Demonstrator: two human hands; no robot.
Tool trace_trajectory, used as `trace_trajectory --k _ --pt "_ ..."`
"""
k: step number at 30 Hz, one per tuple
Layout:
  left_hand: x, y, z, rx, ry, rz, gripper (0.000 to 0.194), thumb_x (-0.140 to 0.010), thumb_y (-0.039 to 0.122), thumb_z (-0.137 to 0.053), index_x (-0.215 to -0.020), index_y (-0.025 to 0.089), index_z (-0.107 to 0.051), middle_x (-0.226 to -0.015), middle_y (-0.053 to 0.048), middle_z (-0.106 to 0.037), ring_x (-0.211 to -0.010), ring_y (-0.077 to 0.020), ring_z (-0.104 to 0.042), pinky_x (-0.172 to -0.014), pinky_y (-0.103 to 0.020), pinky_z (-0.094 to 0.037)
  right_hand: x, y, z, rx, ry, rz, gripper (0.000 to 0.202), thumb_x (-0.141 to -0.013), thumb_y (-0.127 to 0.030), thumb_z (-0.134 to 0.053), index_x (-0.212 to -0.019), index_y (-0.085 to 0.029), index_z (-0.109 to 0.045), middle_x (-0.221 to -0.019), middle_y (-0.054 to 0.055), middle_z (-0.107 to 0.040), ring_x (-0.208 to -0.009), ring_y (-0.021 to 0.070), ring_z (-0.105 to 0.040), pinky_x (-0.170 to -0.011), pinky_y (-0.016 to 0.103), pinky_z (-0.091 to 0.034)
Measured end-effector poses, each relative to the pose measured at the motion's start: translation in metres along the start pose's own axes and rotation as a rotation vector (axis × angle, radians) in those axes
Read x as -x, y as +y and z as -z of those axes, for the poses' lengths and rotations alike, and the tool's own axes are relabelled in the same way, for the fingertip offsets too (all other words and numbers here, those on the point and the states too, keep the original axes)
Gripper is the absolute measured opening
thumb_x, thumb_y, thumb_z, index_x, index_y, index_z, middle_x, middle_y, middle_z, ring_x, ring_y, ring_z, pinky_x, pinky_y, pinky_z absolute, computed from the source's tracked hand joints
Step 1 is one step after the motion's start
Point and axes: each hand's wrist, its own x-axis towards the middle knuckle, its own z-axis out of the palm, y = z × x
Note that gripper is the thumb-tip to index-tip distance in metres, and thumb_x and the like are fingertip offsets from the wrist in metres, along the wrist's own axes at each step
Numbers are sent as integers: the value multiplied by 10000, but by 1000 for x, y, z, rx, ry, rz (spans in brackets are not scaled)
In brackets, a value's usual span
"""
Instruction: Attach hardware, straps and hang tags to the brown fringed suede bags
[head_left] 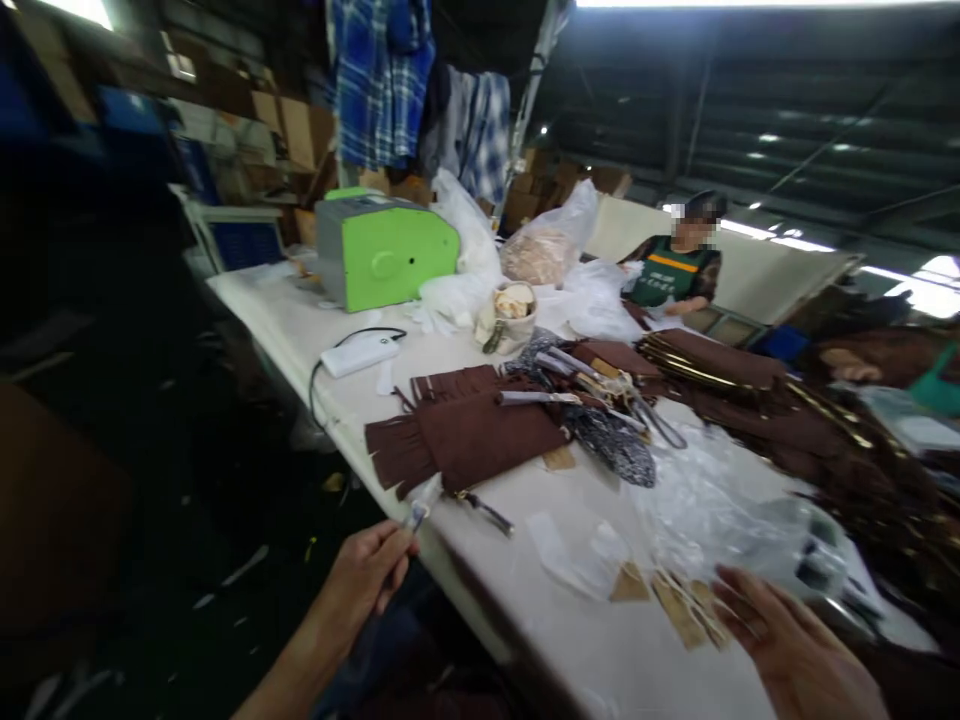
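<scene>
My left hand (375,565) is closed at the front edge of the table, pinching a small whitish, see-through piece (425,500) that looks like plastic. Just beyond it lies a dark brown fringed suede bag (487,430), with a short dark strap with a metal clip (487,512) beside it. My right hand (795,640) is at the lower right, fingers stretched and apart, holding nothing I can see. Brown card tags with pale strings (682,610) lie by its fingertips. Clear plastic bags (712,500) spread out just past that hand.
A green and grey machine (401,250) stands at the back left, near a white power bank with a cable (360,355). Silvery wrapped handles (562,365) and a small cloth pouch (510,315) lie mid-table. Brown bags (720,365) pile at right. Another person (675,265) works across the table.
</scene>
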Motion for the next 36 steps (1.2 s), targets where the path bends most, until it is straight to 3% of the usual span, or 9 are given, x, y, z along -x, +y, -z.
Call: trace_trajectory --k 1,6,8,11,18,23,27,33,36 --pt "0 0 0 -25 -7 -7 531 -721 682 -551 -707 155 -611 -445 66 -449 -342 -53 -284 -387 -191 -198 13 -9 -27 -32 -103 -46 419 -575 -535 -794 -826 -225 -665 -903 127 -697 -802 283 -670 -676 398 -569" --pt "4 -1 1 -151 -13 -37 408 -812 560 -485 -711 174 -570 -478 66 -448 -371 -80 -329 -397 -207 -222 98 -48 -173 -1 -959 -125 328 -750 -481 -740 -736 -157 -695 -700 66 -683 -655 180 -622 -648 298 -513" --pt "6 -2 3 -211 10 -93 372 -832 508 -485 -672 178 -552 -509 57 -451 -438 -94 -374 -441 -211 -267 119 -48 -215 -18 -1051 -160 346 -729 -484 -753 -694 -150 -670 -646 43 -671 -594 152 -601 -598 267 -491" --pt "8 -2 7 -320 33 -167 358 -853 456 -479 -629 182 -526 -537 44 -473 -524 -116 -425 -510 -222 -304 127 -28 -253 23 -1015 -214 415 -655 -529 -782 -630 -151 -610 -588 21 -646 -497 126 -558 -498 242 -456" --pt "8 0 13 -356 23 -238 336 -903 414 -442 -676 187 -544 -546 44 -509 -537 -118 -477 -541 -217 -339 121 2 -271 149 -909 -257 509 -595 -622 -773 -615 -160 -560 -514 -17 -581 -405 115 -505 -381 230 -417" --pt "3 -7 11 -57 -117 -8 434 -836 598 -469 -724 186 -540 -489 70 -465 -355 -73 -331 -374 -198 -231 114 -7 -261 68 -1043 -387 502 -595 -573 -815 -719 -124 -630 -654 23 -655 -495 111 -562 -476 239 -483" --pt "5 -9 9 148 -161 20 497 -791 649 -534 -750 157 -589 -446 79 -438 -329 -45 -261 -354 -180 -175 110 -14 -258 74 -1115 -454 478 -563 -496 -858 -772 -117 -654 -701 36 -678 -554 119 -593 -545 248 -505" --pt "10 -3 11 473 -218 149 472 -717 605 -654 -700 137 -597 -440 91 -391 -331 -10 -188 -365 -175 -97 122 -5 -276 145 -988 -276 361 -640 -455 -795 -772 -194 -585 -528 -55 -601 -417 121 -538 -403 221 -453" --pt "12 -1 12 485 -184 189 478 -690 604 -673 -692 133 -593 -433 88 -401 -324 -7 -193 -367 -181 -91 123 5 -285 216 -976 -207 288 -714 -422 -725 -825 -197 -582 -517 -59 -589 -373 120 -522 -314 187 -366"
